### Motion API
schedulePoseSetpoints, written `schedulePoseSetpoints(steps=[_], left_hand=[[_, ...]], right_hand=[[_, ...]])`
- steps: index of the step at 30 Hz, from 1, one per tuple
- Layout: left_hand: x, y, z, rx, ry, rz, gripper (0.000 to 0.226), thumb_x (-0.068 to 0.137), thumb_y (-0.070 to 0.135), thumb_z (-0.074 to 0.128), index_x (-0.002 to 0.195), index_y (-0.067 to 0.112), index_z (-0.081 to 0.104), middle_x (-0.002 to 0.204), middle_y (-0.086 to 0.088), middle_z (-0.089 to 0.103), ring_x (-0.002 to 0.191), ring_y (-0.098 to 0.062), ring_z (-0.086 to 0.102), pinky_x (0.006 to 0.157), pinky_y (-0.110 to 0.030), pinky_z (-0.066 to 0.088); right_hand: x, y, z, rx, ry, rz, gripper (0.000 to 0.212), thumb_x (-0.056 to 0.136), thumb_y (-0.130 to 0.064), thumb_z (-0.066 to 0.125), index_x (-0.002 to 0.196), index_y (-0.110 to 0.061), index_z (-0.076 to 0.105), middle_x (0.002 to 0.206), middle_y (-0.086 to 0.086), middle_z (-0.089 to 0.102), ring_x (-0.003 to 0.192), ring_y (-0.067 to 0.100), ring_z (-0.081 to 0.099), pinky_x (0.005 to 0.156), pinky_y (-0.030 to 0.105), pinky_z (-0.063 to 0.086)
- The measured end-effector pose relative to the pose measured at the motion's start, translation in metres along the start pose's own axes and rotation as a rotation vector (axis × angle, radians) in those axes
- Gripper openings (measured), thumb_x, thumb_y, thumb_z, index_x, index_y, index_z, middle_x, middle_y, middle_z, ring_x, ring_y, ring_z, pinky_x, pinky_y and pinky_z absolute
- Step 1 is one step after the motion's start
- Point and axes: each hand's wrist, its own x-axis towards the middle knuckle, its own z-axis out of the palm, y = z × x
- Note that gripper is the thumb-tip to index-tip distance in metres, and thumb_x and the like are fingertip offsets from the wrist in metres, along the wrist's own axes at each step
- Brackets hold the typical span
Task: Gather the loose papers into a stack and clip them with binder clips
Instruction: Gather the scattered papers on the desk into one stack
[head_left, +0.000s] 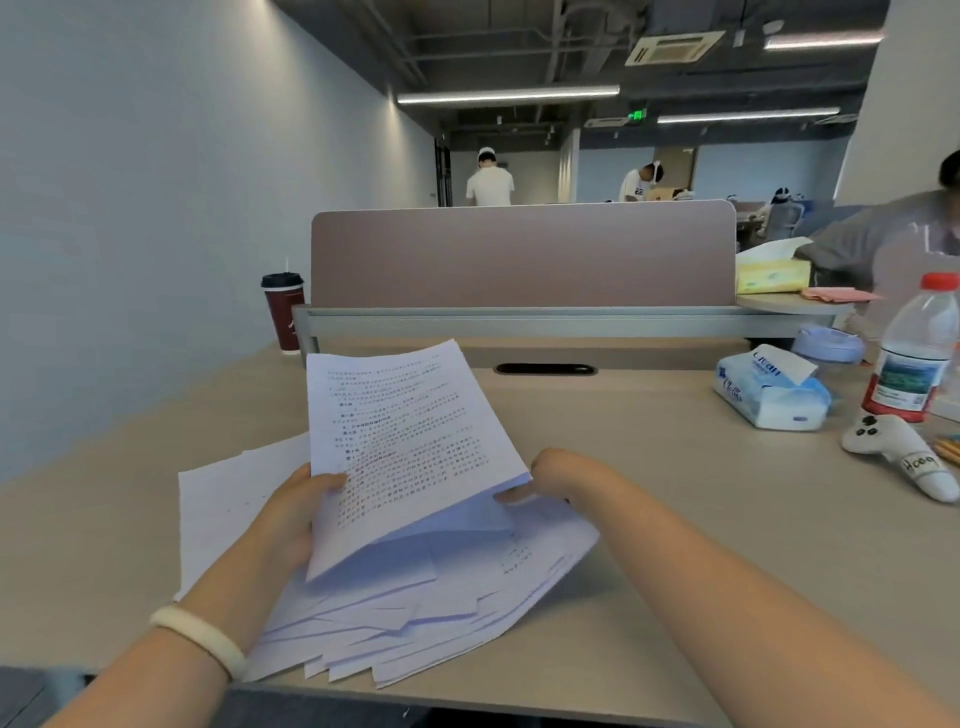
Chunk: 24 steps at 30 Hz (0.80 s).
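A bundle of printed white papers (410, 441) is lifted and tilted above the desk, text side facing me. My left hand (291, 519) grips its left edge with the thumb on top. My right hand (550, 475) holds the bundle's lower right corner, fingers curled under it. Beneath them a fanned, untidy spread of loose sheets (431, 618) lies on the beige desk (675, 519), reaching its front edge. Another blank sheet (228, 499) lies flat to the left. No binder clips are visible.
A dark red paper cup (283, 312) stands back left by the divider panel (519, 254). At the right are a tissue pack (769, 389), a water bottle (914, 353) and a white game controller (904, 452). People stand in the background.
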Motion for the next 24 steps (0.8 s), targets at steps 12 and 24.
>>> schedulePoseSetpoints(steps=[12, 24], left_hand=[[0.008, 0.003, 0.016, 0.049, -0.177, -0.005, 0.032, 0.093, -0.002, 0.042, 0.118, 0.012, 0.053, 0.108, -0.012, 0.065, 0.091, -0.033, 0.062, 0.075, -0.040, 0.051], [0.002, 0.018, 0.078, 0.109, -0.228, 0.164, 0.033, 0.092, 0.010, 0.050, 0.122, 0.023, 0.054, 0.111, -0.003, 0.069, 0.097, -0.028, 0.067, 0.075, -0.040, 0.054]], right_hand=[[-0.024, 0.014, -0.035, 0.268, 0.252, -0.160, 0.034, 0.089, -0.012, 0.055, 0.120, -0.003, 0.061, 0.118, 0.016, 0.065, 0.101, 0.030, 0.062, 0.079, 0.032, 0.046], [-0.063, 0.066, -0.104, 0.665, 0.746, -0.408, 0.019, 0.099, -0.017, 0.039, 0.111, -0.019, 0.054, 0.093, -0.001, 0.061, 0.076, 0.008, 0.057, 0.062, 0.026, 0.043]])
